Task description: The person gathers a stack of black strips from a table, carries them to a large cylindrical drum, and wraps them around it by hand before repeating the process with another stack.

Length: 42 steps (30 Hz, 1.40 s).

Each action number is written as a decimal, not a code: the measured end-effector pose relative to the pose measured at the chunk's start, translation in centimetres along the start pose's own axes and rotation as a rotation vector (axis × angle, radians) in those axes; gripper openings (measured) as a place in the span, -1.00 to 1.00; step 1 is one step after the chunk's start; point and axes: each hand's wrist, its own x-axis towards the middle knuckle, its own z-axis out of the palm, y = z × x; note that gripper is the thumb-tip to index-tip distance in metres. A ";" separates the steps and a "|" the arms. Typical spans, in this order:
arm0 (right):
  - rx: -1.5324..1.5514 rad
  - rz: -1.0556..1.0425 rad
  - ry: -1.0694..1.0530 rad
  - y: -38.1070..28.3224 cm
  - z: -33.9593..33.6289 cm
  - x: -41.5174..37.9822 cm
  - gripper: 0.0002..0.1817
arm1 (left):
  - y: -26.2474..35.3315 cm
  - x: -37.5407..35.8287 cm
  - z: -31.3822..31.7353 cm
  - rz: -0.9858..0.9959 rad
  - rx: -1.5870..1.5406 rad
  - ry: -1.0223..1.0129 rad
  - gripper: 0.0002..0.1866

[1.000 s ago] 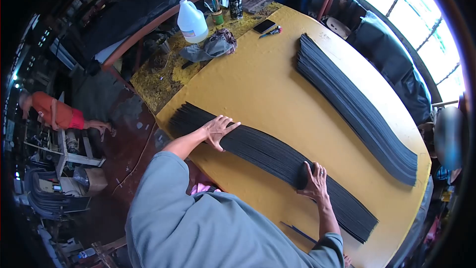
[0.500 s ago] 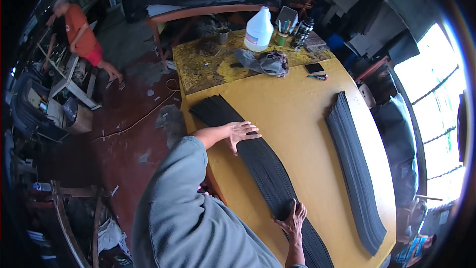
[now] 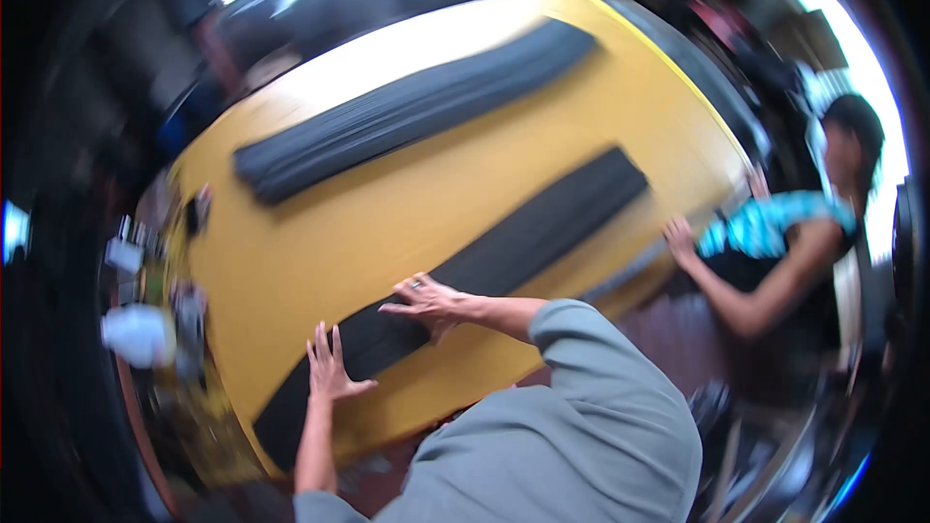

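A long stack of thin black strips lies slantwise along the near side of the yellow table. My left hand rests at the stack's left part, fingers spread and stretched out. Farther right, my right hand lies over the same stack with its fingers apart, a ring showing on one finger. Neither hand is wrapped round anything. Across the table a second stack of black strips lies roughly parallel to the first. Motion blur hides the single strips.
Another person in a blue patterned top stands at the table's right end, hands near its edge. At the left end are a blurred white jug, a grey cloth and a small dark object. Bright windows lie beyond.
My view has swung round to the right, bringing the other person and the table's far end into sight. My hands are closer together on the near stack, both still open.
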 end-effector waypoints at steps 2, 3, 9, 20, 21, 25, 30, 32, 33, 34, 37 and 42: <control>0.045 0.016 -0.070 -0.2 -0.5 0.2 0.50 | 1.8 3.0 -0.9 0.069 -0.002 -0.042 0.70; 0.054 0.041 -0.054 -0.5 0.2 0.7 0.51 | 1.7 3.9 -1.1 0.105 0.025 -0.111 0.67; 0.082 0.022 -0.064 -0.1 2.2 1.4 0.61 | 1.9 4.5 -1.6 0.107 0.030 -0.152 0.56; 0.366 -0.051 -0.291 -2.7 -3.6 0.5 0.50 | 3.2 1.6 -6.8 0.159 -0.209 -0.328 0.53; 0.422 -0.038 -0.333 -3.6 -4.6 0.0 0.44 | 3.8 0.6 -8.0 0.141 -0.304 -0.402 0.53; 0.586 -0.046 -0.634 -7.8 -8.7 -0.5 0.37 | 5.3 -4.3 -13.3 0.064 -0.678 -0.688 0.55; 1.246 -0.121 -0.831 -13.0 -14.3 -0.2 0.20 | 6.7 -10.6 -21.5 -0.034 -1.377 -0.802 0.41; 1.383 -0.056 -0.934 -15.3 -18.5 0.6 0.14 | 6.3 -12.6 -25.7 -0.128 -1.480 -0.884 0.49; 1.440 -0.079 -0.993 -16.6 -19.7 1.4 0.15 | 5.8 -13.5 -28.1 -0.156 -1.441 -0.951 0.50; 1.487 -0.107 -1.067 -18.1 -20.8 2.2 0.16 | 5.2 -14.8 -29.9 -0.202 -1.442 -1.018 0.50; 1.483 -0.139 -1.096 -23.1 -25.7 3.3 0.21 | 2.1 -18.5 -30.9 0.229 -1.258 -1.008 0.37; 1.278 -0.182 -1.130 -33.8 -33.8 5.8 0.15 | -1.5 -30.7 -32.9 0.319 -1.145 -0.838 0.43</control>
